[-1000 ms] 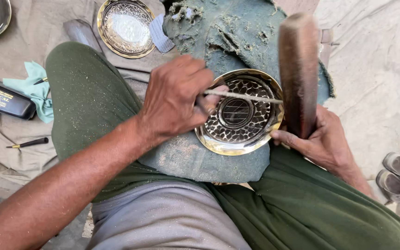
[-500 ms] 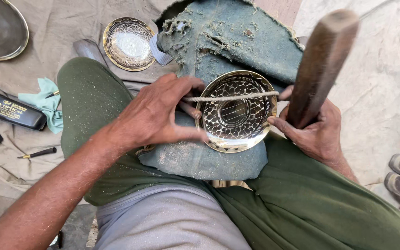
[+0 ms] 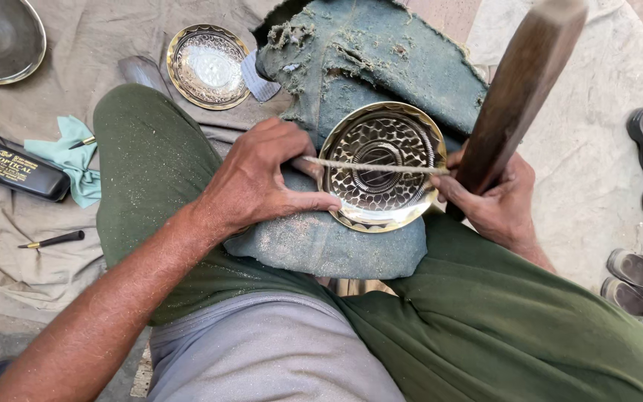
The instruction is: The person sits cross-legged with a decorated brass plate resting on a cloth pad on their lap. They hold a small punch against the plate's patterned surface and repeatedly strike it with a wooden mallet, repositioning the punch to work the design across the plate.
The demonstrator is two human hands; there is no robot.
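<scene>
Head view puts the brass plate (image 3: 382,165) at the centre, lying face up on a dusty green pad (image 3: 351,231) across your lap, its engraved pattern toward you. A thin chisel (image 3: 370,165) lies level across the plate, nearly rim to rim. Your left hand (image 3: 258,179) is closed on the chisel's near end, thumb pressed to the plate's left edge. Your right hand (image 3: 496,201) is wrapped around the lower end of a thick wooden mallet (image 3: 519,93), which rises tilted up and away, while its fingertips touch the chisel's far end at the plate's right rim. To work this well, I judge you should keep the plate bedded flat in the pad so it cannot rock, hold the chisel low and steady with both thumbs braced, and keep the mallet clear of the engraved face. Beyond your knee, a second plate (image 3: 206,65) rests on the cloth (image 3: 53,275); a black case (image 3: 13,170) and a small tool (image 3: 52,240) lie further left, sandals (image 3: 641,279) to the right.
</scene>
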